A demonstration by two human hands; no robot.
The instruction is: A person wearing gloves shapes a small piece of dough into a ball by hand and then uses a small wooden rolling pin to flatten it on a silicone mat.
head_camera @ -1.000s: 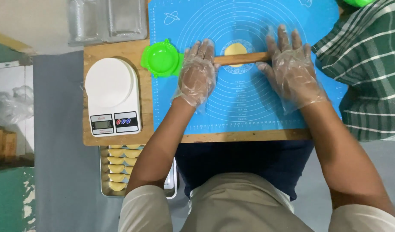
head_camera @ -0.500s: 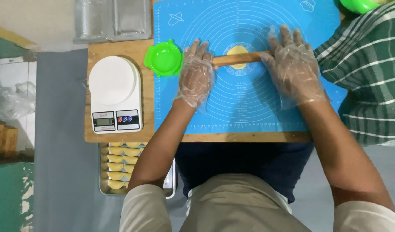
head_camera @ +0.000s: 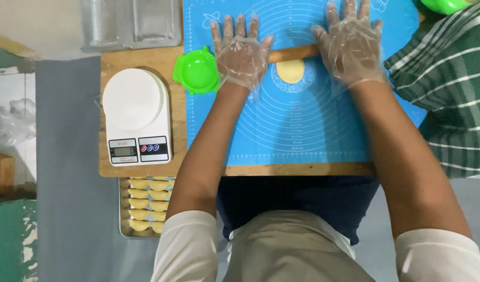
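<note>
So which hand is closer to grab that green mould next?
Left. The left hand lies flat on the rolling pin right beside the green mould. The right hand is on the pin's far end, past the dough.

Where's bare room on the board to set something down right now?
Bare mat lies between the forearms, below the dough. A bare board strip runs above the scale. Crowded: left hand, right hand, rolling pin, green mould.

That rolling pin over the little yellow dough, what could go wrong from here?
The dough is small and sits off to one side, nearer the right hand, so it may flatten unevenly. The loose plastic gloves could slip on the rolling pin. The left hand might knock the green mould beside it.
</note>
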